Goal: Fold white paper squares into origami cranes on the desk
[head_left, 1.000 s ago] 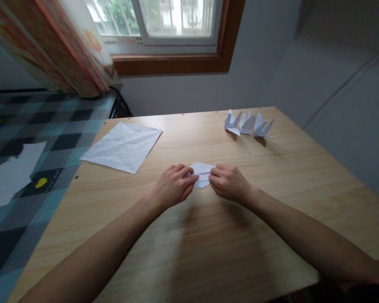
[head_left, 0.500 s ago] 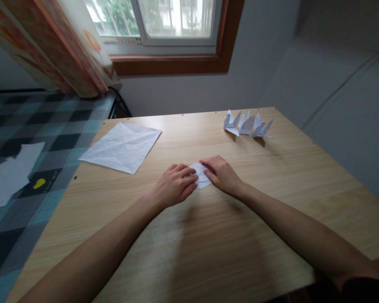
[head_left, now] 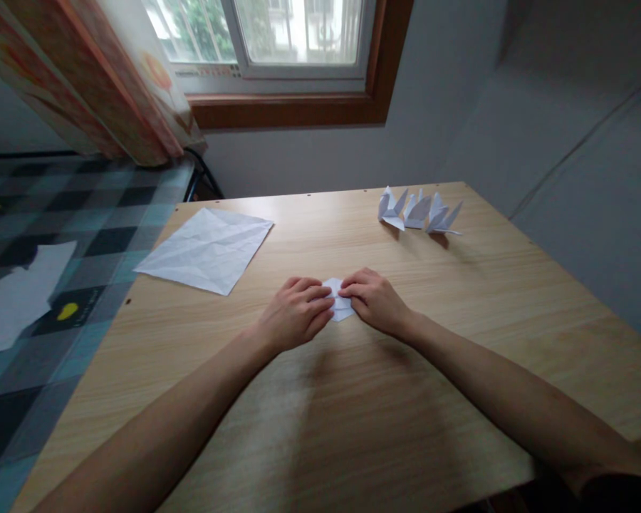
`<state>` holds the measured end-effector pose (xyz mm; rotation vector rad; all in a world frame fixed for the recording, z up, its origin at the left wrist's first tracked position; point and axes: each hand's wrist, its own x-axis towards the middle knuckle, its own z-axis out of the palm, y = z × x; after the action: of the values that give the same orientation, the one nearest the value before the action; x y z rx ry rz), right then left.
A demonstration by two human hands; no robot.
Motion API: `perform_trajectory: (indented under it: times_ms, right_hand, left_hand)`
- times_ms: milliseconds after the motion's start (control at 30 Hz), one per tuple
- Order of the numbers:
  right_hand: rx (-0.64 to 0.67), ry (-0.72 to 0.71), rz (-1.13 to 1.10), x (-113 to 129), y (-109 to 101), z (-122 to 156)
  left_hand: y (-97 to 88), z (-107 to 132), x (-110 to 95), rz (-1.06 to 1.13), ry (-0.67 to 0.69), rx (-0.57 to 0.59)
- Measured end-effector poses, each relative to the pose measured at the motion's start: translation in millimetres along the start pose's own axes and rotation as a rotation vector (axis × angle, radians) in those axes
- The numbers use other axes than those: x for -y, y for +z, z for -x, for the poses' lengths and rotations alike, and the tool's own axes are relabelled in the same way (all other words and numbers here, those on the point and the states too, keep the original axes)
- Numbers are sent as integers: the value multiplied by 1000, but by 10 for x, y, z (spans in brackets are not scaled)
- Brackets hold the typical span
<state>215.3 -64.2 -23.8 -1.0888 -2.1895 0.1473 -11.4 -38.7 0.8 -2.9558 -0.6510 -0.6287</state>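
Observation:
A small piece of folded white paper (head_left: 342,305) lies flat on the wooden table (head_left: 374,413), between my two hands. My left hand (head_left: 302,310) covers its left side, fingers together and pressing on it. From the right, my right hand (head_left: 374,299) grips the other side with its fingers and thumb bent onto the paper. Both outer edges of the paper are hidden under the fingers. Fold lines cross its visible middle.
Several folded paper cranes (head_left: 417,212) stand at the table's back right. A creased white sheet (head_left: 208,249) lies back left. Beyond the left edge, torn paper (head_left: 26,292) rests on a checked cloth (head_left: 11,399). A window (head_left: 299,43) and curtain (head_left: 107,85) are behind.
My right hand's fingers have drawn in and bent more on the paper's right side. My left hand is nearly still; the paper has barely shifted.

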Motion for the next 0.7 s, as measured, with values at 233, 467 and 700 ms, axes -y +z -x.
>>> perform_trajectory:
  times_ms: [233,467,700]
  right_hand:
    - [89,-168,105,99,-35,-9]
    - [71,-206,91,-5,-93,37]
    - [59,-164,87,-236,-295,133]
  left_hand:
    - [-37,-29,-24,-84,33,52]
    - [-48,-24,-20,-102,56,67]
    - [-56,-18,-42,-94,28,105]
